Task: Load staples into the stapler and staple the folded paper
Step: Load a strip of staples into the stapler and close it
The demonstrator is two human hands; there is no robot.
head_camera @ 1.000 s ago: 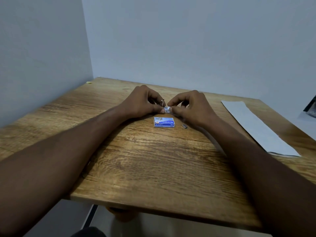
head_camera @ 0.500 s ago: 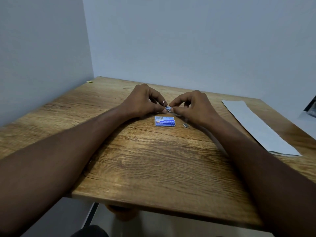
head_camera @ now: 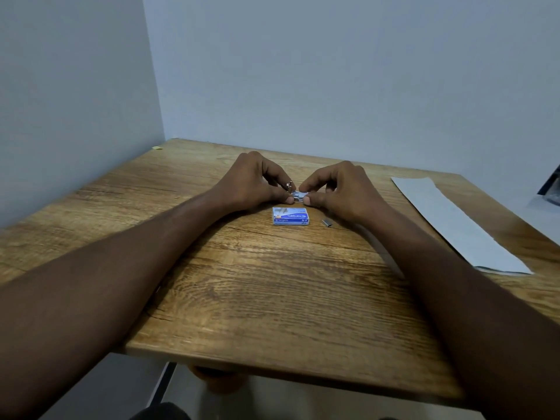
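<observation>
A small metal stapler (head_camera: pixel 297 194) sits between my two hands at mid-table, mostly hidden by my fingers. My left hand (head_camera: pixel 254 183) pinches its left end, where a thin metal part sticks up. My right hand (head_camera: pixel 339 189) pinches its right end with thumb and forefinger. Just in front of my hands lies a blue staple box (head_camera: pixel 291 216), flat and closed. A short loose strip of staples (head_camera: pixel 327 222) rests on the wood right of the box. The folded white paper (head_camera: pixel 454 225) lies at the right side of the table, apart from my hands.
The wooden table (head_camera: pixel 272 298) stands in a corner with grey walls at the left and back. A small yellow scrap (head_camera: pixel 157 147) lies at the far left corner. A dark object (head_camera: pixel 551 186) shows at the right frame edge, beyond the table.
Both hands stay on the stapler with only small finger shifts. The box, the staple strip and the paper have not moved.
</observation>
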